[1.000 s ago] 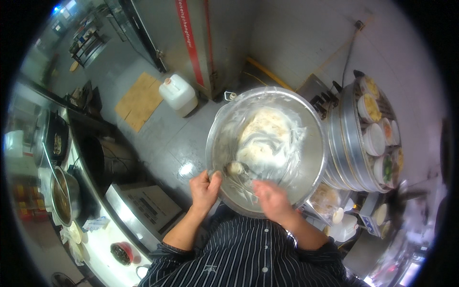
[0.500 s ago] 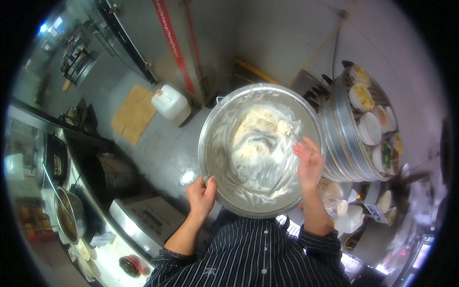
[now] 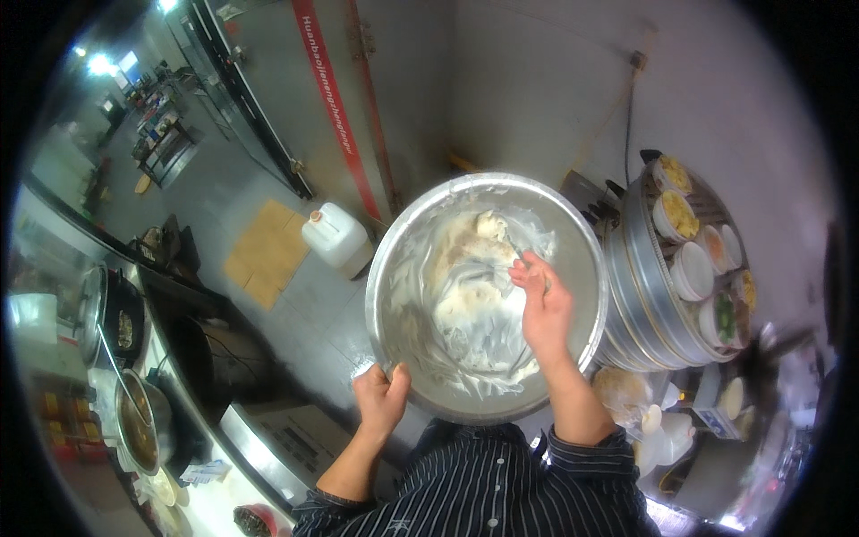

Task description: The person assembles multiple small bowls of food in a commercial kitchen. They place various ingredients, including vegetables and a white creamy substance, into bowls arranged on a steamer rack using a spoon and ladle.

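A large, round metal mixing bowl [image 3: 580, 300] is held out in front of me, tipped so that its inside shows. A thick, pale, creamy mixture [image 3: 479, 309] coats its bottom and part of its wall. My left hand [image 3: 382, 396] is closed on the bowl's near-left rim, thumb on top. Inside the bowl, the fingers of my right hand [image 3: 546, 309] pinch the thin handle of a metal utensil [image 3: 516, 251], probably a spoon. A lump of the mixture covers its head near the far side, hiding the shape.
Stacked metal steamer trays [image 3: 640, 282] stand close on the right, several small food bowls on top. On the floor are a white plastic jug [image 3: 337, 234] and flattened cardboard [image 3: 264, 255]. The left counter [image 3: 224, 492] carries a pot [image 3: 143, 421] with a ladle in it.
My right hand has swept the utensil and its lump of mixture leftward and slightly away from me. The left hand keeps its hold on the bowl rim. The whole view has shifted a little.
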A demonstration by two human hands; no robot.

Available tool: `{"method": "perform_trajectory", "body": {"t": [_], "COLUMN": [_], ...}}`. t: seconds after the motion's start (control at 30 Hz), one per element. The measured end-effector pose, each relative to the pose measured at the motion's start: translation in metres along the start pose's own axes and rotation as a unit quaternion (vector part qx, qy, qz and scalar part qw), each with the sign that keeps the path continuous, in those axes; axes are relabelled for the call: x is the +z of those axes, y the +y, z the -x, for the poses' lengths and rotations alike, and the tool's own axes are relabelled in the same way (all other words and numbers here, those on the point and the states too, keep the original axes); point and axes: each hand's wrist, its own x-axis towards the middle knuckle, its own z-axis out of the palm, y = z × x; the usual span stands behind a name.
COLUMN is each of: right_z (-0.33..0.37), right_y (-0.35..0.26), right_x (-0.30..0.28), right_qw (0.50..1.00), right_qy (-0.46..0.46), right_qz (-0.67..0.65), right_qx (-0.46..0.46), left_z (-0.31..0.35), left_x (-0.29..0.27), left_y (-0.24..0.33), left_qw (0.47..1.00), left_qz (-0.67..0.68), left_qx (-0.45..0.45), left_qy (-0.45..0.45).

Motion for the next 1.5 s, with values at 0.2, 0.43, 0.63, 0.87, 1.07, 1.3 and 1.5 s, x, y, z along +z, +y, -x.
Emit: {"method": "perform_trajectory", "body": {"t": [0.2,0.43,0.63,0.87,1.07,1.3,1.5], "right_z": [0.010,0.044,0.046,0.047,0.083,0.120,0.124], "right_y": [-0.002,0.005,-0.021,-0.024,-0.028,-0.020,0.002], "right_x": [0.024,0.035,-0.048,-0.120,-0.132,-0.103,-0.058], "right_qw": [0.994,0.966,0.969,0.923,0.891,0.957,0.951], "right_qy": [-0.059,-0.209,-0.181,-0.173,-0.226,-0.135,-0.105], "right_qz": [0.074,0.140,0.004,0.340,0.390,0.140,-0.043], "right_qx": [-0.058,-0.058,0.167,-0.049,0.054,0.214,0.286], "left_z": [0.002,0.001,0.000,-0.005,-0.018,-0.022,-0.028], "left_x": [0.005,0.007,0.003,0.007,0.008,0.015,0.022], "left_y": [0.001,-0.005,-0.017,-0.017,-0.015,-0.012,-0.013], "left_qw": [0.999,0.999,0.980,0.987,0.998,0.996,0.997], "left_qz": [0.028,0.010,0.134,0.128,0.065,0.082,0.065], "left_qx": [0.024,-0.045,-0.143,-0.098,-0.006,0.008,0.003], "left_qy": [0.035,0.017,-0.018,-0.013,0.018,0.045,0.030]}}
